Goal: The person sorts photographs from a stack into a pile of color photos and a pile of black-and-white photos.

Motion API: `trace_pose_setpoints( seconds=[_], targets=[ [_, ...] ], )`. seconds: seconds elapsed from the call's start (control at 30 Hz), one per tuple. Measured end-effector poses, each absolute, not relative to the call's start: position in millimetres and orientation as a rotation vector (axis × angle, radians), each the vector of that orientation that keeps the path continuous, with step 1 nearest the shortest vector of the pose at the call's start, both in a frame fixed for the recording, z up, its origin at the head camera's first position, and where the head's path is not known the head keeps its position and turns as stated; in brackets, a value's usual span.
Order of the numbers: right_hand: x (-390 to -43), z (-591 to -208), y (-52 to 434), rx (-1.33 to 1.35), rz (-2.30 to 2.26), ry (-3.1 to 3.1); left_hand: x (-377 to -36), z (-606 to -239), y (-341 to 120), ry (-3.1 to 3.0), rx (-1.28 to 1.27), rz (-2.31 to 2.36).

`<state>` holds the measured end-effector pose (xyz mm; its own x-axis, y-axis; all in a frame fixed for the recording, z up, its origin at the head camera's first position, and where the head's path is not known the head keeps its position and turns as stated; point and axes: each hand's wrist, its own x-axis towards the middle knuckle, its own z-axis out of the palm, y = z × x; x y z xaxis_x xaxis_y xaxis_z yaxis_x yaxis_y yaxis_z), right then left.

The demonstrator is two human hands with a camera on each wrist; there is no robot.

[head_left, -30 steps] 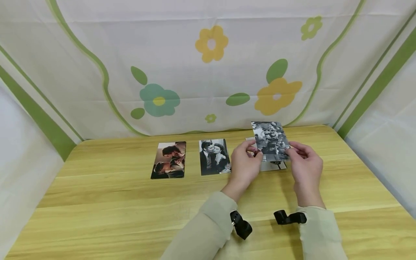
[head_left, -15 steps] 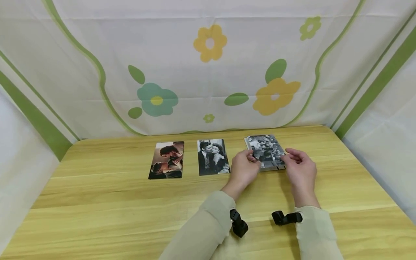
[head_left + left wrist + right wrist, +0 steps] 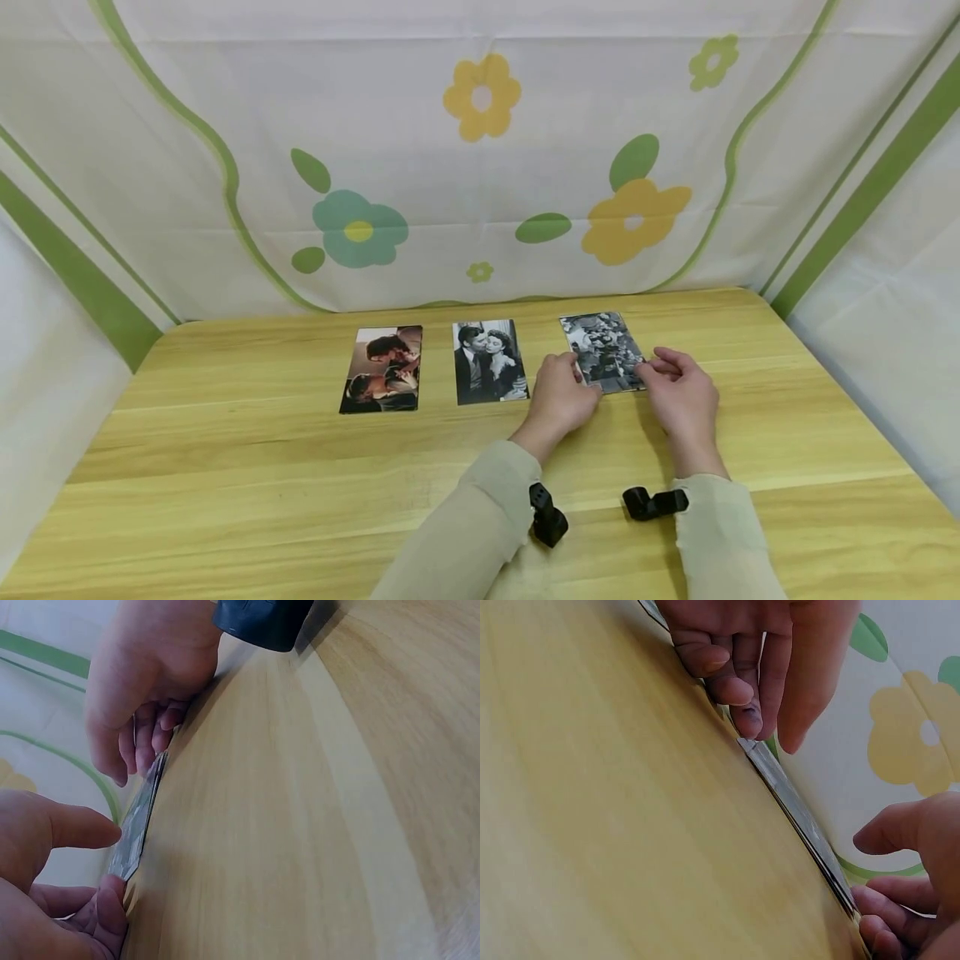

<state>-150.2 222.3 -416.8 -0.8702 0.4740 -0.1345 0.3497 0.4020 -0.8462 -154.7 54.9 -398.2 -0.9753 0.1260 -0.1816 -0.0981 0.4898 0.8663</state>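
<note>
stack: black-and-white photos piled at the right end of the row, far middle of the table, lying flat or nearly so; the near edge may be a hair off the wood, can't tell from the wrist views
left hand: fingers curled at the stack's near-left corner, thumb above and fingertips at the edge, pinching it
right hand: fingers curled at the near-right corner, tips on the edge, pinching as well
risk 1: top photo could slide off square, since both grips sit only at the near corners and the far end is free
risk 2: a sheet could bend or crease if the thumbs press while the fingertips dig under the thin edge
risk 3: the pile could nudge toward photo B, which lies just beside the left hand
risk 4: the glossy faces may take fingerprints
photo B: black-and-white couple, flat, middle of the row
photo A: colour couple, flat, left end, well apart from both hands
count, photo spots: 3 in one row
count, sheets in stack: more than one by the layered edge; exact number can't tell
count, hands: 2
count, wrist cameras: 2, one on the left sleeve, one on the right
backdrop: white cloth with flowers behind the table
</note>
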Motion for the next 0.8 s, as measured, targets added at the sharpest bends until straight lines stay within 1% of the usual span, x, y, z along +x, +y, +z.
trace_pose_setpoints(
  seconds=[0.3, 0.5, 0.6, 0.8],
  targets=[
    [-147.6, -415.5, 222.5, -0.739, 1.442, -2.529, -153.0, -397.6, 52.7, 2.485, -0.017, 1.575],
    [-147.4, -404.3, 218.1, -0.742, 1.471, -2.477, -147.1, -391.1, 37.3, 2.394, -0.08, 1.721],
    [-147.1, -396.1, 210.1, -0.686, 1.524, -2.474, -143.4, -386.1, 25.3, 2.375, -0.117, 1.772],
    [-142.9, -384.3, 177.8, -0.464, 1.63, -2.51, -135.1, -378.5, -4.3, 2.406, -0.155, 1.886]
  ],
)
